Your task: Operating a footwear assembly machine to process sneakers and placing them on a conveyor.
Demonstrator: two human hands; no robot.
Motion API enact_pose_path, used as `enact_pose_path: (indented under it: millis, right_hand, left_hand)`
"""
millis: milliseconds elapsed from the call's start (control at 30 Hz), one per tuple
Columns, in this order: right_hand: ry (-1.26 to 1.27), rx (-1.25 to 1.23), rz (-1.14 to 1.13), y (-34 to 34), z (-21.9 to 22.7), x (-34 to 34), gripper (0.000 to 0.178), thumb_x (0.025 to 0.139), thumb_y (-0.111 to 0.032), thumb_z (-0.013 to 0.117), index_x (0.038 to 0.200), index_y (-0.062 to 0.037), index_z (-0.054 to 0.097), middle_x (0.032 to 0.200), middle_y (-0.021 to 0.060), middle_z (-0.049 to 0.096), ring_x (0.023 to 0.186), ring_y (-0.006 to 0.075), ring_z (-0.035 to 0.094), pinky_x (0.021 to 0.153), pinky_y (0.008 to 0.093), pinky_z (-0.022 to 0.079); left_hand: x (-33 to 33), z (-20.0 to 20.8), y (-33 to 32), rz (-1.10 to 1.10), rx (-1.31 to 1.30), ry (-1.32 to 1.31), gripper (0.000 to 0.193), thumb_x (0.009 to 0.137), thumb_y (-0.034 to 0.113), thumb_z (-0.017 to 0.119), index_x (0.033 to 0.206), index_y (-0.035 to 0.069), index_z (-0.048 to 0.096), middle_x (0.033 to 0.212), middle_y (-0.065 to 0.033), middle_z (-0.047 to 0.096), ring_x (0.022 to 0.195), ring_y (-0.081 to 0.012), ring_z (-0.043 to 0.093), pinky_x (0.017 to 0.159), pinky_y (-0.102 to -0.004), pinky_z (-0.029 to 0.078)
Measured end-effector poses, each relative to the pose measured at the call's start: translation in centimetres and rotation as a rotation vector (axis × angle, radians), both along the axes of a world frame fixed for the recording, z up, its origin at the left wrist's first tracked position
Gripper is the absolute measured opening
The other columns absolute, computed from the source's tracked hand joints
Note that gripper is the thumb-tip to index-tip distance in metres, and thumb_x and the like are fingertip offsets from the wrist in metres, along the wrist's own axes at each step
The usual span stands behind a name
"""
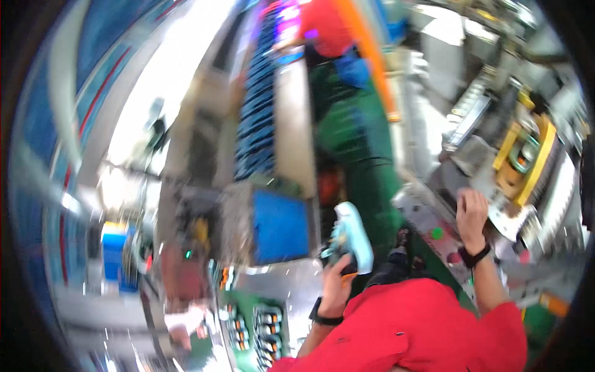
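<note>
My left hand [336,286], with a black band at its wrist, is closed around the lower end of a pale-blue, long rounded piece with dark and orange parts [356,239]. Motion blur hides its exact kind. The piece stands up from the hand, in front of a blue-sided box [281,226]. On the right, my right hand [472,214], also banded at the wrist, is near the edge of a machine with a yellow-framed part [534,161]. Its fingers look bent but are smeared, and I cannot tell whether it touches the machine. No object shows in it.
Rows of small black-and-orange pieces [268,328] lie on a green surface at lower left. A dark-blue ridged conveyor [256,124] runs away from me beside a green floor [365,142]. Farther off stands a person in red [323,28] near an orange post [372,56].
</note>
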State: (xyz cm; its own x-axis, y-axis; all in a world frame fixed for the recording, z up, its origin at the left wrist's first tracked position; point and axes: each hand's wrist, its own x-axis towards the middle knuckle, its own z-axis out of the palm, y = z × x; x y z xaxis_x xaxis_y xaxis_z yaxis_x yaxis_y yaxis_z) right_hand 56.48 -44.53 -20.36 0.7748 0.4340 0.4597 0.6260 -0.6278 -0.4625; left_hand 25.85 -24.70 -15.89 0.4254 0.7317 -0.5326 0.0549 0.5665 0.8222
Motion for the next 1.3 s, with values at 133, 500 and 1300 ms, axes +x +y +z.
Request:
enact_pose_path:
  millis: [133,500,1300]
  right_hand:
    - [0.067,-0.109,0.246,2.5,-11.0,-2.8,0.011,0.082,-0.004,0.058,0.092,-0.0032,0.058,0.092,0.0156,0.056,0.09,0.0354,0.054,0.08,0.0447,0.045]
    - [0.135,-0.124,0.355,3.9,-19.2,-1.8,0.017,0.085,-0.005,0.056,0.101,-0.0021,0.059,0.099,0.0181,0.057,0.099,0.0381,0.054,0.087,0.045,0.044]
    - [-0.095,-0.253,1.518,78.1,34.2,-61.2,0.07,0.086,-0.06,0.058,0.134,-0.0089,0.054,0.115,0.0079,0.061,0.098,0.019,0.062,0.069,0.0271,0.045]
  left_hand:
    - [-4.0,-3.9,-2.5,-0.282,0.397,0.184,0.033,0.081,-0.004,0.07,0.112,0.005,0.066,0.105,-0.0112,0.066,0.096,-0.0231,0.067,0.079,-0.0325,0.055]
    - [-12.5,0.2,-2.4,0.61,-0.36,-0.057,0.018,0.087,0.007,0.067,0.102,-0.004,0.064,0.093,-0.0128,0.068,0.084,-0.0265,0.068,0.073,-0.0403,0.056]
    - [-66.3,-24.6,30.5,1.46,-0.088,0.341,0.044,0.065,0.015,0.079,0.094,-0.01,0.06,0.077,-0.0183,0.066,0.065,-0.0277,0.066,0.052,-0.0372,0.052]
